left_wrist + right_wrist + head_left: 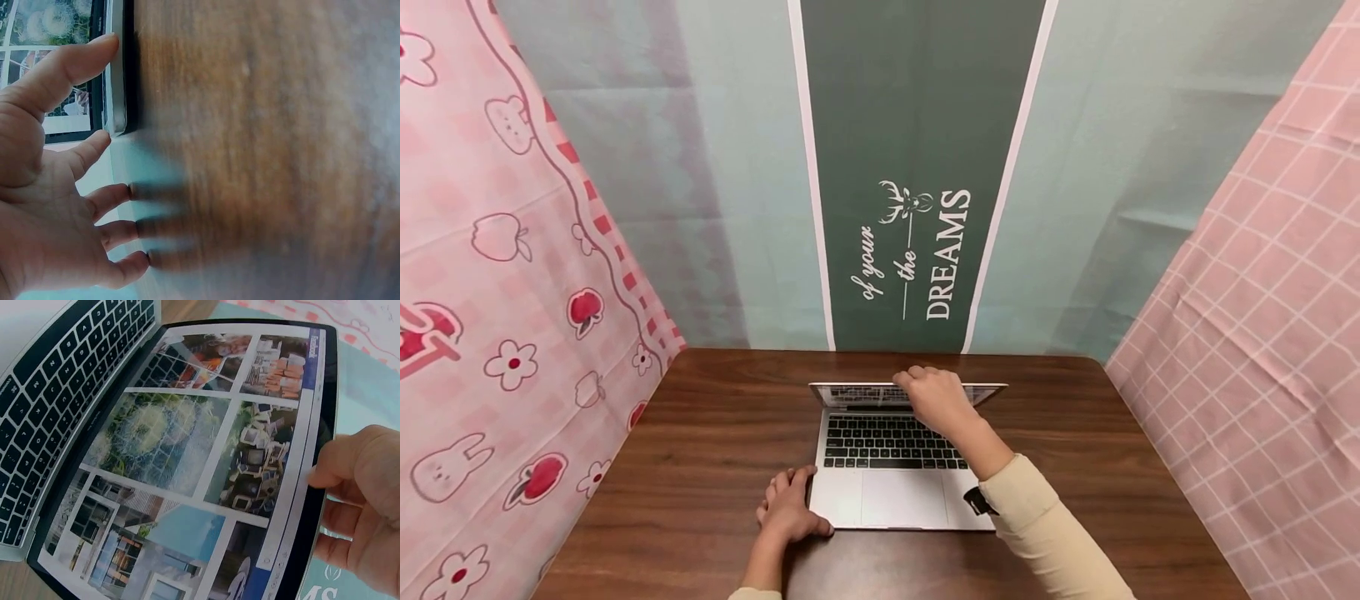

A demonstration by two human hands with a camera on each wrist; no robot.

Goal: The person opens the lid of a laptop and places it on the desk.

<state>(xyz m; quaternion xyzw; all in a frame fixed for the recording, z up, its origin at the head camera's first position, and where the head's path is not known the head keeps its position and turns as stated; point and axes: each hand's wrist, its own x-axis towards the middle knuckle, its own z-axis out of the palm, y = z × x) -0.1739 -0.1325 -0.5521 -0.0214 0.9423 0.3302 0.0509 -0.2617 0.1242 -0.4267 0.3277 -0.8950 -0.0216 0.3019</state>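
A silver laptop (902,498) lies on the wooden table with its lid raised and its black keyboard (880,439) exposed. My right hand (934,398) grips the middle of the lid's top edge. In the right wrist view the thumb lies on the front bezel and the fingers go behind the lid; the lit screen (162,437) shows a grid of photos. My left hand (788,507) is at the front left corner of the base, fingers spread, touching its side. The left wrist view has the thumb (94,59) and index fingertip at the laptop's edge.
The brown wood table (715,450) extends around the laptop. A green and teal curtain (917,100) with white lettering hangs behind it. Pink patterned cloth (512,292) hangs on the left, and pink checked cloth (1247,292) on the right.
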